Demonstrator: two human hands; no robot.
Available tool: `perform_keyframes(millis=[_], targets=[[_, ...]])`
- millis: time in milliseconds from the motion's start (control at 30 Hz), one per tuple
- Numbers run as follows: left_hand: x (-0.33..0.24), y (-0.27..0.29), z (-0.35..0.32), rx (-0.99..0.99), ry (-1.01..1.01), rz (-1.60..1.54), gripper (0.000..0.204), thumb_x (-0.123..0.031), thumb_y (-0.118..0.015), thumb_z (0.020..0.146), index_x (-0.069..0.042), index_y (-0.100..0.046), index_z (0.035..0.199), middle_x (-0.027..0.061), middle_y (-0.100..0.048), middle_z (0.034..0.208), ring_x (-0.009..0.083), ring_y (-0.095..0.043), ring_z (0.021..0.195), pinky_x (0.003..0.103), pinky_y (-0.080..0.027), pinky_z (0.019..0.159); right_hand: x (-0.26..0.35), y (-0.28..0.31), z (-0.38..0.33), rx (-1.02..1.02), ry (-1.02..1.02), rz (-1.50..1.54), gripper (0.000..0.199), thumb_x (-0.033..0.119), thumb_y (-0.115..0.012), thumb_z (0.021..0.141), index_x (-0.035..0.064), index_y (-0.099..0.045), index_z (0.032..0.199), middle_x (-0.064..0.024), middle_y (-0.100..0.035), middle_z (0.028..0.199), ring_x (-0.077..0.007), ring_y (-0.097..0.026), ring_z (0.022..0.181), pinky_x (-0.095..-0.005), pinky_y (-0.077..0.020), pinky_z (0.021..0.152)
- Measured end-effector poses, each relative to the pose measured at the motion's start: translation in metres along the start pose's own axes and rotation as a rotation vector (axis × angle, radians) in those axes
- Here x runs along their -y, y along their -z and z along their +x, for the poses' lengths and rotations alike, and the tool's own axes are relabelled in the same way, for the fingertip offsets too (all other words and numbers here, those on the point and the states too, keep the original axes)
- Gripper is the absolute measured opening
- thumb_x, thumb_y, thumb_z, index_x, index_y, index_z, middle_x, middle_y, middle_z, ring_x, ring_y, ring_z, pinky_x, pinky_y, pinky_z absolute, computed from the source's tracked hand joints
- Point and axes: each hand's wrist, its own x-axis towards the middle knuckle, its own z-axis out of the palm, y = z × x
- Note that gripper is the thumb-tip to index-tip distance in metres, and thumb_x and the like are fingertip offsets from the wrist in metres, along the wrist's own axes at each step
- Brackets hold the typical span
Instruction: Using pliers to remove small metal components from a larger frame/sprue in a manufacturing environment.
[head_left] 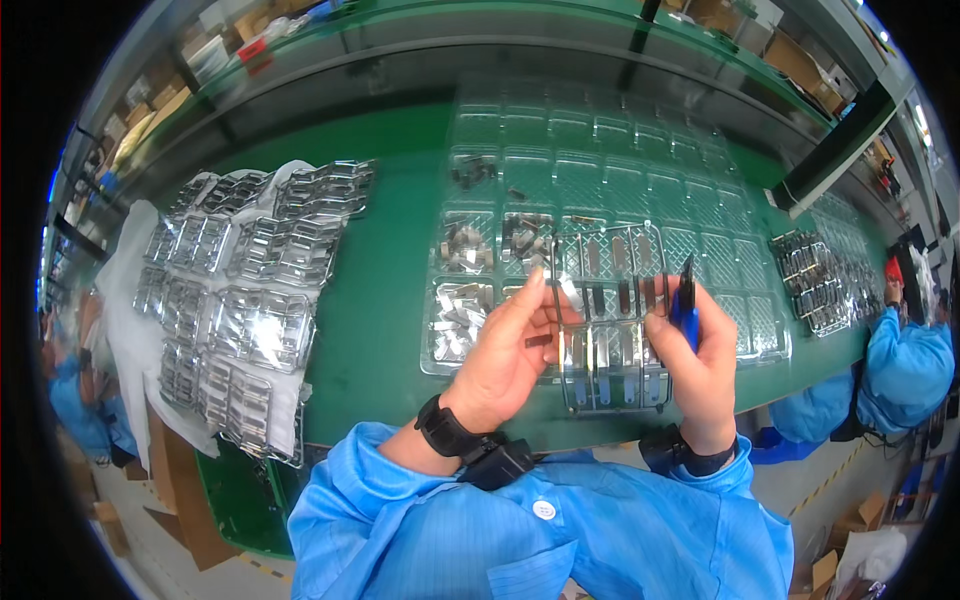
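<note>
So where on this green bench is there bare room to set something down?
A bare green strip runs between the stacked metal frames on the left and the clear compartment tray. It is crowded under the left hand and right hand, and by the right-side frames.

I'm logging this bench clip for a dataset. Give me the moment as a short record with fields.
left hand: holds grey moulded part frame by its left edge
right hand: grips blue-handled cutters beside the frame
under the frame: clear compartment tray, small dark parts in left cells
bench left: pile of frames
surface: green bench
</note>
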Motion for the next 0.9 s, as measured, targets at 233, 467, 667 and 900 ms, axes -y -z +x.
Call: perform_keyframes(millis=[233,467,667,900], targets=[[0.001,0.001,-0.004,0.12,-0.059,0.277,0.025,-0.032,-0.052,0.094,-0.009,-0.058,0.087,-0.0029,-0.056,0.075,0.0028,-0.042,0.059,0.017,-0.029,0.05,0.001,0.003,0.01,-0.043,-0.027,0.092,0.023,0.002,-0.057,0.083,-0.0022,-0.057,0.106,0.0026,-0.054,0.077,-0.0021,-0.047,0.064,-0.0174,-0.0372,0.055],[-0.003,-0.008,-0.003,0.049,0.074,-0.046,0.02,-0.027,-0.049,0.095,-0.01,-0.058,0.101,0.0002,-0.061,0.084,0.0052,-0.053,0.067,0.017,-0.039,0.055,-0.002,-0.003,0.007,0.008,-0.034,0.124,0.023,0.002,-0.057,0.083,-0.002,-0.057,0.106,0.0036,-0.054,0.078,-0.0017,-0.047,0.066,-0.0166,-0.0364,0.057],[0.01,0.024,0.004,0.163,0.026,-0.063,0.031,-0.03,-0.04,0.098,-0.005,-0.054,0.108,-0.0016,-0.056,0.079,0.0042,-0.049,0.065,0.019,-0.04,0.053,0.001,-0.005,0.008,0.002,-0.054,0.205,0.023,0.002,-0.057,0.083,-0.0022,-0.057,0.106,0.0032,-0.054,0.078,-0.0015,-0.047,0.066,-0.0166,-0.0367,0.057],[-0.005,-0.01,-0.009,0.105,-0.043,0.255,0.018,-0.022,-0.052,0.094,-0.005,-0.056,0.095,-0.0033,-0.049,0.071,0.0023,-0.036,0.056,0.016,-0.025,0.047,-0.001,0.005,0.012,-0.001,-0.031,0.151,0.022,0.003,-0.056,0.084,-0.0023,-0.057,0.105,0.0028,-0.055,0.078,-0.0017,-0.047,0.066,-0.0172,-0.0376,0.058]])
